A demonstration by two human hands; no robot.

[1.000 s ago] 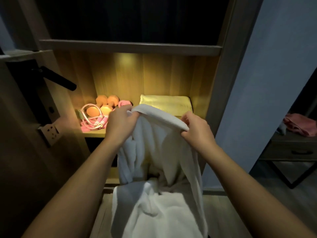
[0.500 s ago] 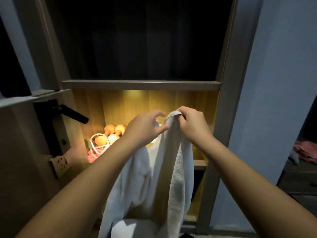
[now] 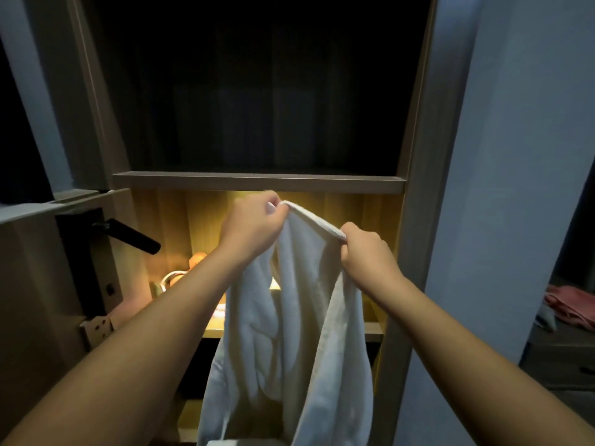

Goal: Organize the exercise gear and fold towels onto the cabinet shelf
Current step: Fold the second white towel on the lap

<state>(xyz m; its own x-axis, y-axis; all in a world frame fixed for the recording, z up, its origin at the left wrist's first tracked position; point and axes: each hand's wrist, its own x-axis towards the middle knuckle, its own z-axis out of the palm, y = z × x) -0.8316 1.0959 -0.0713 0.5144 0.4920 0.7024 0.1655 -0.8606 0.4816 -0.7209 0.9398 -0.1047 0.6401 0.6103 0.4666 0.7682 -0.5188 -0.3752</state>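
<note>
my left hand point(image 3: 254, 226) and right hand point(image 3: 367, 252) each grip the towel point(image 3: 299, 317) by its top edge; it hangs before the shelf point(image 3: 373, 329), hiding most of it. at the shelf's left end a dumbbell point(image 3: 198, 259) shows; left of the shelf, a door handle point(image 3: 135, 235).

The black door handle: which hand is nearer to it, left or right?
The left. The left hand pinches the white towel by its top edge, right of the door handle; the right hand grips that edge farther right.
</note>
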